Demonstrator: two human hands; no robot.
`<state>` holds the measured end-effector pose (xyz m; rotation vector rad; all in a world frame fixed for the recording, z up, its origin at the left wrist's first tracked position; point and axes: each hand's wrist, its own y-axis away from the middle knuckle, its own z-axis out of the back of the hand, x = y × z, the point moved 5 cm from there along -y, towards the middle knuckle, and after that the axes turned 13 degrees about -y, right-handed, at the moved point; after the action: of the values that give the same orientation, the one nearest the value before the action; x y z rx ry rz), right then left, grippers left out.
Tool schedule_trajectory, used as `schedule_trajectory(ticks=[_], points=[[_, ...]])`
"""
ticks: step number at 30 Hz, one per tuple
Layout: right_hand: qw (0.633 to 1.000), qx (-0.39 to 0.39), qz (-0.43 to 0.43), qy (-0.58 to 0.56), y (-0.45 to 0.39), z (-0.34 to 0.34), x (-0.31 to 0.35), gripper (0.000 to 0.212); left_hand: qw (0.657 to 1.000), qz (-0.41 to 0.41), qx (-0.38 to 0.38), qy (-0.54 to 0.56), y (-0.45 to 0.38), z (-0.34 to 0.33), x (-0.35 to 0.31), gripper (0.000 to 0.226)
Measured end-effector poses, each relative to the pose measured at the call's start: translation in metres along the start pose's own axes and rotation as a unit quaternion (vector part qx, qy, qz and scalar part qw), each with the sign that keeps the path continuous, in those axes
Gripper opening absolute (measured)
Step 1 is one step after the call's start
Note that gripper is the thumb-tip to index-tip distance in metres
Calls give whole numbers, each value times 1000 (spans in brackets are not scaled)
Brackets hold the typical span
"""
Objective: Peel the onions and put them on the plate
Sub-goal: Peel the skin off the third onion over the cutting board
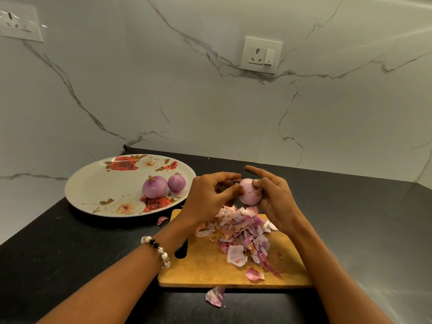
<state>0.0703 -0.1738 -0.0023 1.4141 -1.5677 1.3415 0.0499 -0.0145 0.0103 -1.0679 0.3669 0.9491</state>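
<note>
**Two hands working an onion above the peel heap**

A loose peel scrap [215, 296] is lying on the black worktop [70, 249] nearest the viewer, below and between the two forearms. Just beyond it a wooden cutting board [205, 267] is sitting on the worktop, carrying a heap of pink and white onion peels [243, 232] directly beneath both hands. A beaded bracelet [157, 250] is circling the left wrist.

Above the heap, the right hand [274, 199] is cradling a pale, mostly peeled onion [249, 191], its fingers curling round the far side while the forefinger is pointing out straight. The left hand [208, 195] is meeting the onion from the other side, thumb and fingertips pinching at its skin near the top.

To the left of the left hand, a small peel piece [162, 220] is resting on the worktop just beside the board's corner. Farther left and beyond, a flowered plate [98, 188] is holding two peeled onions [154, 187], touching or nearly touching each other, near its right rim.

Behind everything a marble wall is rising, bearing a socket [261, 54] above the hands.
</note>
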Motion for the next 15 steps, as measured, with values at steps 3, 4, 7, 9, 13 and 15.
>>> schedule_trajectory(ticks=[3, 4, 7, 9, 13, 15], points=[[999, 18, -1, 33, 1, -3, -2, 36, 999, 32, 0, 9, 0, 0, 4, 27], [999, 19, -1, 34, 1, -3, -2, 36, 999, 43, -2, 14, 0, 1, 5, 22], [1000, 17, -1, 15, 2, -5, -1, 35, 998, 58, -4, 27, -1, 3, 7, 16], [1000, 12, -3, -10, 2, -5, 0, 34, 998, 60, -8, 29, -1, 3, 7, 14], [1000, 7, -8, -27, 2, -4, 0, 34, 996, 70, -1, 53, -1, 1, 7, 14], [1000, 9, -8, -21, 2, -5, 1, 35, 994, 74, 18, 74, 0, 0, 7, 21]])
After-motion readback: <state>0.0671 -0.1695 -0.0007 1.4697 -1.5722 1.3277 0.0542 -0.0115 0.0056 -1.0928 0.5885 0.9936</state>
